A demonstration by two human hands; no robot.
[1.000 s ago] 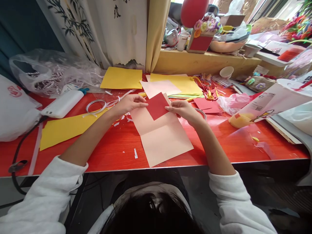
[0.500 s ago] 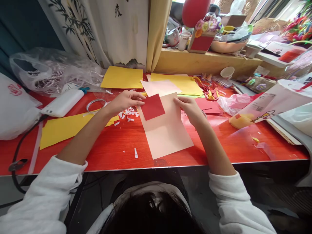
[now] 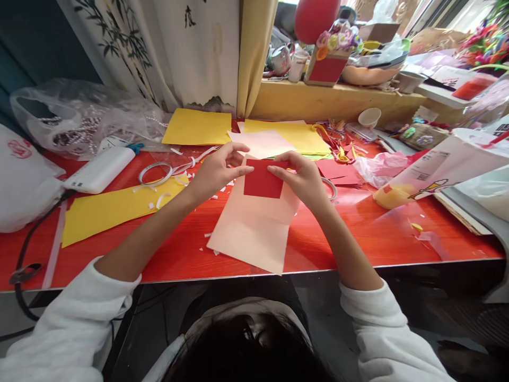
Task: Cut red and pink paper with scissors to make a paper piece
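Paper under both thumbs now: red square [image 3: 263,183] right at the grip, laid over a pale pink sheet [image 3: 252,228] that runs from between the hands down towards the body, its near corner at the front edge of the red table [image 3: 178,246]. Left hand [image 3: 220,170] has its thumb pressed on the square's upper left; right hand [image 3: 304,178] matches it on the upper right, the thumb tips near each other but apart. Both look clamped on the paper, though the fingers behind it are hidden, so how they share red and pink between them, I cannot tell.

And the step in hand? Looks like positioning, the square being set against the sheet. From here, I'd say any adjustment calls for light, even thumbs, one side anchored while the other nudges, or the square could skew.

Round the grip, it's busy! Just beyond the fingertips, a pale piece of paper [image 3: 262,142]; past the left hand, yellow paper [image 3: 199,127] and, nearer, a tape roll [image 3: 155,174]. Over by the left forearm, a yellow strip [image 3: 107,212]. Just beyond the right wrist, red sheets [image 3: 338,173]; farther right, a tilted cup [image 3: 433,172].
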